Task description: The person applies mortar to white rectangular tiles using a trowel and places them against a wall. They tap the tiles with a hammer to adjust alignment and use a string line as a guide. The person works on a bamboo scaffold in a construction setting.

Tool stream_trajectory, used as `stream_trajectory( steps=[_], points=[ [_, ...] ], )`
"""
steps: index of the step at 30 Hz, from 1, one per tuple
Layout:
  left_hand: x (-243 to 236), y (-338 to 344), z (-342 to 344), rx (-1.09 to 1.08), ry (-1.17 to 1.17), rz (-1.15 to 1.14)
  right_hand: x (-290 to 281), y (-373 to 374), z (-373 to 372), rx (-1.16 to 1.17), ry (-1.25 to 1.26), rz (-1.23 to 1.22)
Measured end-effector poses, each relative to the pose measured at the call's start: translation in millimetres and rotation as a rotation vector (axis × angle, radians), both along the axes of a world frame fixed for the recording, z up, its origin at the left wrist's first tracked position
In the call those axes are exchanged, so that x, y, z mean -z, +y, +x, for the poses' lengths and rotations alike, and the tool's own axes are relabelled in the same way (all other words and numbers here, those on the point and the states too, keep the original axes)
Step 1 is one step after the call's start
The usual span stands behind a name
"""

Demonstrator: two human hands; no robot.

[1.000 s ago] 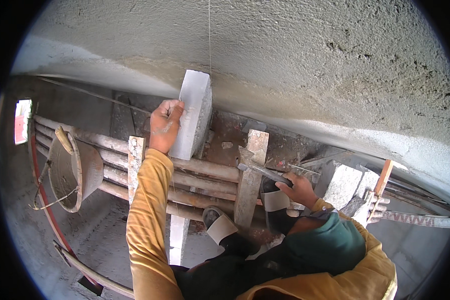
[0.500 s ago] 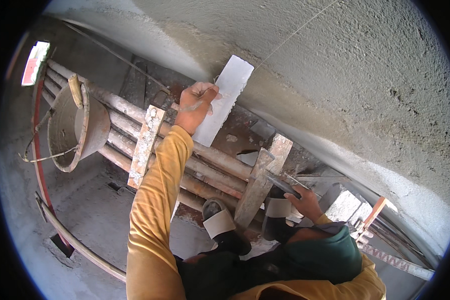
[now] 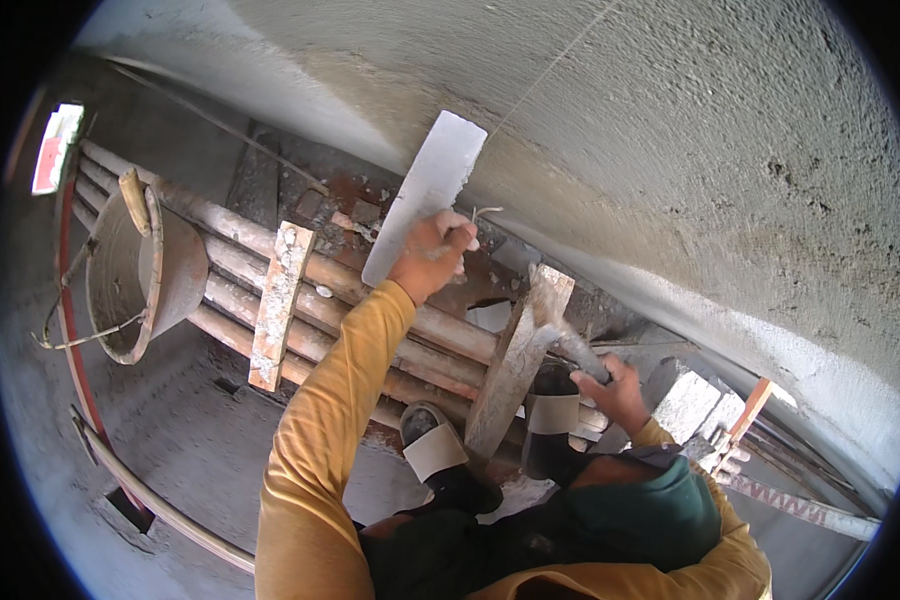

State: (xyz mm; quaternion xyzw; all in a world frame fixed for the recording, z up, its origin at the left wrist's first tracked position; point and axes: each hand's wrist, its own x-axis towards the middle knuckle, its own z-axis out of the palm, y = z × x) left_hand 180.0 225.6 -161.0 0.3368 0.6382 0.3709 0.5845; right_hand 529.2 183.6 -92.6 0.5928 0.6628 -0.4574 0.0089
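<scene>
My left hand [image 3: 437,252] is closed in front of the right side of a long pale block [image 3: 416,184], its fingertips near a short, thin, curly strand [image 3: 483,212]; what they pinch is unclear. Beyond the block a taut thin line [image 3: 555,64] runs along the grey plastered wall [image 3: 730,110]. My right hand [image 3: 618,388] grips a grey metal hammer-like tool [image 3: 573,344], its head slightly blurred over an upright-lying cement-stained board [image 3: 495,400] that crosses the poles.
My sandalled feet [image 3: 435,450] are on a pole scaffold [image 3: 225,290] with a short crosspiece [image 3: 281,300]. A cement bucket [image 3: 120,285] hangs at the left. Pale blocks [image 3: 685,400] and a wooden stick [image 3: 750,405] are at the right; debris lies beneath the wall.
The view has rotated. My left hand has shifted toward the lower right side of the block. The tool's head has moved slightly, with my right hand still gripping it.
</scene>
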Motion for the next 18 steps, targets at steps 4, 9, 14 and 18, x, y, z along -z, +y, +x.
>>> stream_trajectory(
  steps=[4, 9, 14, 18],
  points=[
    [-14.8, -20.2, 45.7, 0.031, -0.112, 0.01, -10.0, 21.6, -29.0, 0.094, 0.256, 0.021],
    [-41.8, -32.6, 110.0, 0.006, -0.183, 0.116, -9.1, 32.6, -64.5, 0.221, 0.43, -0.089],
    [-55.9, -37.3, 116.7, 0.019, -0.243, 0.08, -3.0, 34.1, -70.6, 0.238, 0.544, -0.05],
    [-56.9, -38.8, 113.2, 0.01, -0.343, 0.018, -3.4, 33.4, -67.2, 0.251, 0.522, -0.047]
  ],
)
